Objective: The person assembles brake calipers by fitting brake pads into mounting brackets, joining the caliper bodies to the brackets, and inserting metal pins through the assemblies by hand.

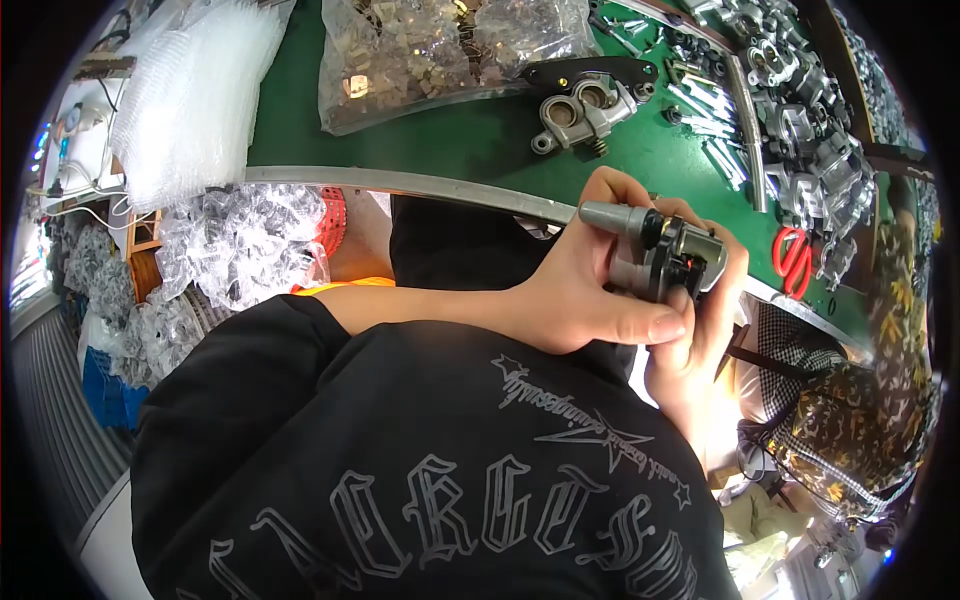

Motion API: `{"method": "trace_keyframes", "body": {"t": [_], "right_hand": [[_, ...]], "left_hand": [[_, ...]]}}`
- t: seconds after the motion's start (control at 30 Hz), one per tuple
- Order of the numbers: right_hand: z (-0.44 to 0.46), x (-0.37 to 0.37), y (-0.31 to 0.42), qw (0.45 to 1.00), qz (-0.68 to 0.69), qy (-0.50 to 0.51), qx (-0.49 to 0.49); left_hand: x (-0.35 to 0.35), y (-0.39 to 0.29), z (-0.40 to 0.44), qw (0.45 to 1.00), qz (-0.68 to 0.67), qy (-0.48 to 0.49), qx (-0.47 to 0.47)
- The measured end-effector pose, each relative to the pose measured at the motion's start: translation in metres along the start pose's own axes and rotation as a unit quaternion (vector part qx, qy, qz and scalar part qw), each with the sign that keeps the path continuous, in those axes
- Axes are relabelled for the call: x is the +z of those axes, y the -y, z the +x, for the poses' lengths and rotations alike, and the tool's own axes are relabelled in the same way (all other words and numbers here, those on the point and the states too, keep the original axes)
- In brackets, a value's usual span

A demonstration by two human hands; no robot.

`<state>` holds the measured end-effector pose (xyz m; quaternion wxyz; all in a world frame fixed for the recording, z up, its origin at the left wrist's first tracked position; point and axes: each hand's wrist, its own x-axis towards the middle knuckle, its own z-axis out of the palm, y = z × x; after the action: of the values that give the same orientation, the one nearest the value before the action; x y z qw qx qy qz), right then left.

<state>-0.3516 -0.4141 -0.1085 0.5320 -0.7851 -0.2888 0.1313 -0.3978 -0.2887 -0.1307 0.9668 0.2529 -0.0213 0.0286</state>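
A grey and black metal part (pixel 668 248) with a rounded grey cylinder sticking out to the left is held over the front edge of the green bench. My left hand (pixel 578 290) wraps round its left side, thumb lying across the front. From the right, my right hand (pixel 705 330) grips the same part, with fingers curled behind and below it. The two hands touch near the thumb tip. Beyond them on the bench lies a silver metal assembly (pixel 585 115) with two round openings, joined to a black lever (pixel 590 72).
A clear bag of small brass-coloured pieces (pixel 440 60) lies at the back. Bolts and pins (pixel 712 125), a metal rod (pixel 748 135), red-handled scissors (pixel 792 262) and piled castings (pixel 800 120) are on the right. Bubble wrap (pixel 200 100) hangs at left. A person in camouflage clothing (pixel 850 425) is at right.
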Motion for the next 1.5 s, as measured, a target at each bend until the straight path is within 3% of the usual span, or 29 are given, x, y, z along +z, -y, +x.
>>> {"method": "trace_keyframes", "body": {"t": [0.13,0.23,0.27,0.37,0.5,0.67,0.83,0.9,1.1,1.2,1.27,1.37,1.5], "right_hand": [[-0.001,0.002,0.003,1.0,-0.01,-0.004,0.0],[0.007,0.004,0.01,0.984,0.153,-0.018,0.091],[0.009,0.004,0.008,0.983,0.176,0.004,0.056],[0.007,0.009,0.007,0.981,0.174,-0.028,0.079],[0.006,0.006,0.005,0.997,-0.026,-0.069,0.011],[0.005,0.017,0.004,0.986,-0.034,-0.157,-0.052],[0.007,0.024,-0.007,0.974,-0.022,-0.201,-0.107],[0.009,0.022,-0.002,0.982,0.012,-0.174,-0.071],[0.019,0.009,-0.007,0.995,0.045,-0.088,-0.004],[0.022,-0.002,-0.01,0.996,-0.015,-0.057,-0.072],[0.025,-0.003,-0.002,0.996,0.072,-0.035,-0.045],[0.035,-0.013,-0.006,0.994,-0.013,-0.042,-0.098],[0.033,-0.02,-0.01,0.996,0.013,-0.025,-0.084]], "left_hand": [[0.004,0.003,0.001,0.996,0.056,-0.014,0.062],[-0.001,0.004,0.002,0.995,0.087,-0.04,0.017],[-0.001,0.003,0.003,0.996,0.081,-0.046,0.004],[0.0,0.003,0.004,0.996,0.07,-0.054,0.013],[-0.002,0.005,0.005,0.995,0.075,-0.016,0.056],[-0.015,0.018,0.01,0.975,0.105,0.106,0.167],[-0.011,0.023,0.011,0.97,0.088,0.116,0.194],[-0.014,0.024,0.015,0.963,0.1,0.128,0.213],[-0.015,0.014,0.018,0.979,0.139,0.026,0.145],[-0.003,0.004,0.024,0.99,0.088,0.018,0.108],[0.002,0.002,0.026,0.993,0.071,0.008,0.09],[0.003,0.004,0.029,0.997,0.051,-0.033,0.05],[0.002,0.008,0.034,0.996,0.061,-0.046,0.05]]}}
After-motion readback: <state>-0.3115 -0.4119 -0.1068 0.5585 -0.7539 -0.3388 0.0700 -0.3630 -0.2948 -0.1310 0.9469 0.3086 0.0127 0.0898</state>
